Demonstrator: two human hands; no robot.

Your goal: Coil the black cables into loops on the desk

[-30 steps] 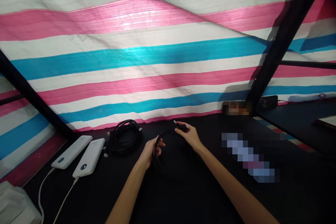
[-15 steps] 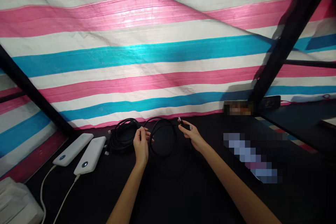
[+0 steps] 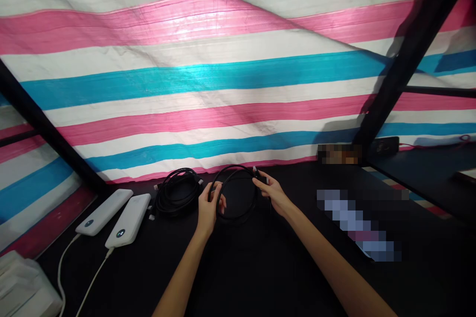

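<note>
The left hand [image 3: 210, 204], in the head view, is sitting farther right of the coiled cable [image 3: 176, 212] than half a second ago, its grip curling around strands of the looped cable [image 3: 232, 165]. That loop is spanning both hands, right of the coil. Farther right of the coil, the right hand [image 3: 273, 192] is pinching the loop's end, a plug [image 3: 255, 169] poking out. Two white power banks [image 3: 127, 220] are lying on the bench [image 3: 241, 277], left of the coil.

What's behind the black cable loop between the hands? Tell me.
Behind the black cable loop, mostly dark tabletop shows. What the loop and the left hand cover cannot be seen.
</note>
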